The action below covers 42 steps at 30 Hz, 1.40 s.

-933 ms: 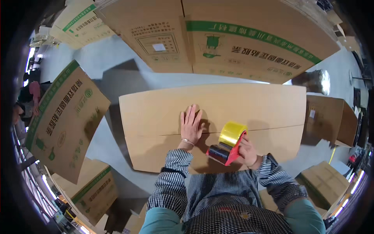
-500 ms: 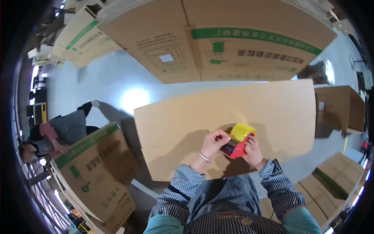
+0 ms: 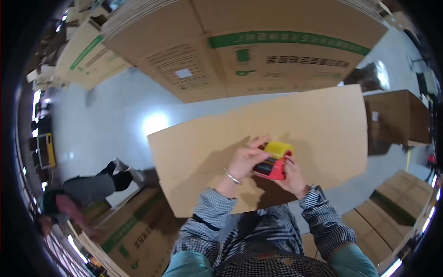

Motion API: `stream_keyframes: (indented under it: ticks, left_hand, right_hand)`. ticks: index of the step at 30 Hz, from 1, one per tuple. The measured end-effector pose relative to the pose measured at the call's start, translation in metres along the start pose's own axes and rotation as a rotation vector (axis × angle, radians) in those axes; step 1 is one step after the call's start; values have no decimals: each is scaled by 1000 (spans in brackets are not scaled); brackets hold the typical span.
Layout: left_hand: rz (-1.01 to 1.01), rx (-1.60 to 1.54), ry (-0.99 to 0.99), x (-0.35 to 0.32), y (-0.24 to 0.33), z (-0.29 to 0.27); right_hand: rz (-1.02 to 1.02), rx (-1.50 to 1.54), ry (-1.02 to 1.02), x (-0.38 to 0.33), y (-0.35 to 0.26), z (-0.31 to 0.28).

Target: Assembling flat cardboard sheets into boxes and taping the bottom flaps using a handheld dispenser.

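Both hands, left hand [image 3: 247, 159] and right hand [image 3: 290, 174], are gripping the red tape dispenser [image 3: 273, 161] above the flat cardboard sheet [image 3: 323, 124]; loosening fingers could be dropping it.

Bright, even overhead light. A white glare spot sits on the grey floor [image 3: 154, 123], and soft shadows fall beneath the flat cardboard sheet [image 3: 277, 124]. Fisheye bending curves straight edges near the dark rim; the person at the lower left [image 3: 78, 198] is blurred.
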<state>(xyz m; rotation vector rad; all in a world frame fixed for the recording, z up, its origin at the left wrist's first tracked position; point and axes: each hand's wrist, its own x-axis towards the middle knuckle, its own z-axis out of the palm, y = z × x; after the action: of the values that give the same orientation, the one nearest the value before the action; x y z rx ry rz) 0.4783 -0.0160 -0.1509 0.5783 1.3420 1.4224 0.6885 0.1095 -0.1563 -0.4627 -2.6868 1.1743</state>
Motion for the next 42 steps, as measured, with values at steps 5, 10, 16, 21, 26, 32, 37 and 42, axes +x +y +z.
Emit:
stream_keyframes:
  ticks: [5,10,16,21,26,32,37,42]
  left_hand:
    - [-153,-5,129,105,20,-16]
    - [96,589,316,244,20,-73]
    - [-47,1363,45,251,22,-37]
    - [347,1350,400,65,-29,-20]
    - [-96,1386,196,-41,-80,46]
    - [-12,1470,245,-30,-96,37]
    - [34,1385,273,-35,-91,55]
    - [183,1189,267,-26,-59,44]
  right_hand:
    - [595,465,125,13,-54,-39]
    - [835,599,217,8,-46,-40]
    - [894,742,358,-10,-15,-26]
    - [893,730,368,-10,-2,-12]
    - [891,796,343,-39,-43,-37]
    - [1288,441,69,-262,-91,-10]
    - [1208,99,-157,-216,37,76]
    - [668,636,-262,-185,57,112]
